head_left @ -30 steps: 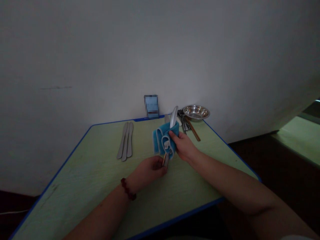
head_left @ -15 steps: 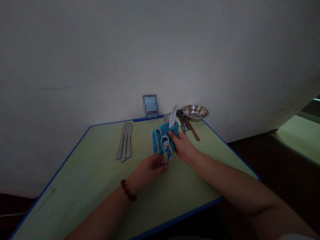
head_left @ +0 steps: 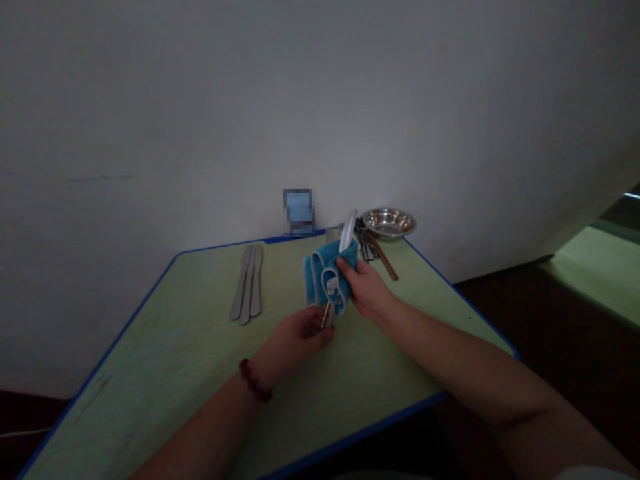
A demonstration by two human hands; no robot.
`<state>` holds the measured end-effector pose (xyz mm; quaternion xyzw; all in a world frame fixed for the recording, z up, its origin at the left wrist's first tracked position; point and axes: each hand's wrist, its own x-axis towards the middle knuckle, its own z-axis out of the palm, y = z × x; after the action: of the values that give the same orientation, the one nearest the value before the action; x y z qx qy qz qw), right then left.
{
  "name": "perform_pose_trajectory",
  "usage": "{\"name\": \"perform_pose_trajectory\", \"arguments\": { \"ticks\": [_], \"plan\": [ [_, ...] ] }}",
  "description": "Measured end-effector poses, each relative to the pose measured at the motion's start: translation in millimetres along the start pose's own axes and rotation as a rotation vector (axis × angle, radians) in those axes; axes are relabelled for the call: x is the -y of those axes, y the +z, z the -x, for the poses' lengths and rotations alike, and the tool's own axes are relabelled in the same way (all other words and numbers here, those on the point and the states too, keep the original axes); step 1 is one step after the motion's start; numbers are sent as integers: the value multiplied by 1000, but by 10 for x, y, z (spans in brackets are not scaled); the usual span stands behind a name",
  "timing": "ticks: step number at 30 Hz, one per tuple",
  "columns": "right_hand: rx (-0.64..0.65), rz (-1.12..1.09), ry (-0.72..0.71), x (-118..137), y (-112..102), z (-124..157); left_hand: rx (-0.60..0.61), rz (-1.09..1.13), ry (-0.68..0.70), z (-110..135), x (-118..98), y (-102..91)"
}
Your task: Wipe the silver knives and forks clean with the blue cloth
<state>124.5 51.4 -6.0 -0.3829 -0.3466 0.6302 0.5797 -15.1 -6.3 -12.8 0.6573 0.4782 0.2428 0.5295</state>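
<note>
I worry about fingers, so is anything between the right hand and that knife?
Yes, the blue cloth: it wraps the middle of the knife, where the right hand grips. Nothing visible separates the left hand from the knife's near end.

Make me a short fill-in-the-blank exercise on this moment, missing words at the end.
The right hand holds a ____ cloth against a knife.
Left of the cloth, ____ gray knives lie on the table.
A beaded bracelet circles the wrist of the ____ hand.
A metal bowl stands at the table's far ____ corner.
Missing words: blue; three; left; right.
</note>
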Motion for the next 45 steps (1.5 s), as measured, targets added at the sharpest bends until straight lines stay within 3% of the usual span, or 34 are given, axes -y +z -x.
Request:
{"name": "perform_pose_trajectory", "arguments": {
  "ticks": [28,45],
  "plan": [
    [-39,-66,5,167,-13,-55,49,-76,-15,28,-20,-22],
    [-75,-51,-6,196,-83,-130,91,-2,-37,37,-16,-21]
  ]
}}
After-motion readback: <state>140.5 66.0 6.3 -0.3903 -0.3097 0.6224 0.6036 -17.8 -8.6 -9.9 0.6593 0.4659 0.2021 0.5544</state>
